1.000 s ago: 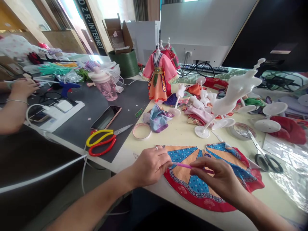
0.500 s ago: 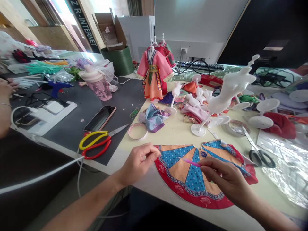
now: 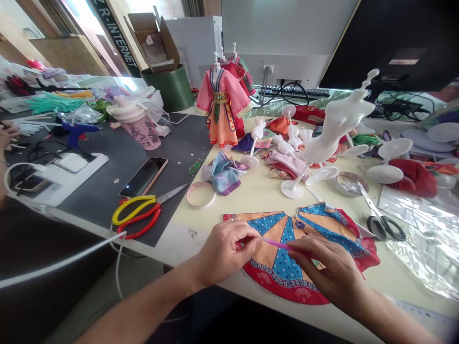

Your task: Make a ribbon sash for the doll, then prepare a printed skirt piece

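My right hand (image 3: 328, 267) is closed round a slim pink pen-like stick (image 3: 275, 243) with a fine pale tip, pointing left. My left hand (image 3: 229, 246) is pinched just at that tip; whatever lies between thumb and forefinger is too small to make out. Beneath both hands a fan-shaped doll garment (image 3: 285, 258) of blue and orange panels with a red border is spread on the table, its right side folded up. Near its neck notch sits a small dark blue round ornament (image 3: 300, 224). My left hand covers part of the garment's left side.
Yellow-and-red scissors (image 3: 138, 215), a phone (image 3: 144, 177) and a tape roll (image 3: 201, 195) lie to the left. Black-handled scissors (image 3: 382, 222) lie right. Behind stand a white mannequin (image 3: 333, 129) and dressed doll forms (image 3: 220, 105). Another person's hand (image 3: 7, 134) is far left.
My left hand has moved right from the garment's left edge to the stick's tip. My right hand has shifted slightly left with the stick. The view has turned a little.
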The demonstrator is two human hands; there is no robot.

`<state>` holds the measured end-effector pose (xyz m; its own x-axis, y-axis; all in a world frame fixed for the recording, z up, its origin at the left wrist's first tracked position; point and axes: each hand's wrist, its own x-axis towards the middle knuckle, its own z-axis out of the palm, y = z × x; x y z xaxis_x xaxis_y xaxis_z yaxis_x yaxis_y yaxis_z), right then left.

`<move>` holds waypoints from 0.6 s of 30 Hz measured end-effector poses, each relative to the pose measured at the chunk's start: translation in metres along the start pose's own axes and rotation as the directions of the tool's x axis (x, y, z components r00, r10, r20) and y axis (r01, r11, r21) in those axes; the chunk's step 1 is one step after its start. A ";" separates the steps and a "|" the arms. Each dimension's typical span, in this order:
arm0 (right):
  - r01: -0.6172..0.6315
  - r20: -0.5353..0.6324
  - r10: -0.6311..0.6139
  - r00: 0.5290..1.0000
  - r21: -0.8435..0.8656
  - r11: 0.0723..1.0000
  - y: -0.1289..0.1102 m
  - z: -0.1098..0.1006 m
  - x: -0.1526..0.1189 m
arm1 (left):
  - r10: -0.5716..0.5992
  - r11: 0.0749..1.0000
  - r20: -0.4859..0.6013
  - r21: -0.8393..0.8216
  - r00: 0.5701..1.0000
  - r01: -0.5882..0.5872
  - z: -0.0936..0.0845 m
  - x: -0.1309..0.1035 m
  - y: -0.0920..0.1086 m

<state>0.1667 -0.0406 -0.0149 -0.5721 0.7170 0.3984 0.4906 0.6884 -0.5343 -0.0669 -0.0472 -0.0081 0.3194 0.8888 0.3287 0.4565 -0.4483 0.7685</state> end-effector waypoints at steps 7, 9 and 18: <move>0.085 -0.009 -0.087 0.996 -0.105 0.991 -0.006 -0.001 -0.006 | 0.079 0.992 -0.073 0.109 0.994 -0.071 0.010 0.002 -0.002; 0.066 0.010 -0.065 0.998 -0.085 0.994 -0.008 -0.003 -0.007 | 0.115 0.984 -0.093 0.147 0.989 -0.101 0.012 0.002 -0.002; -0.431 0.224 0.378 0.898 0.281 0.858 -0.012 -0.011 -0.005 | -0.063 0.996 0.005 -0.060 0.998 0.063 0.012 0.007 0.004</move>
<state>0.1712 -0.0518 -0.0020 -0.4754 0.8797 -0.0111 0.4829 0.2504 -0.8391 -0.0524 -0.0436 -0.0095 0.2936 0.9149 0.2770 0.4256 -0.3846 0.8191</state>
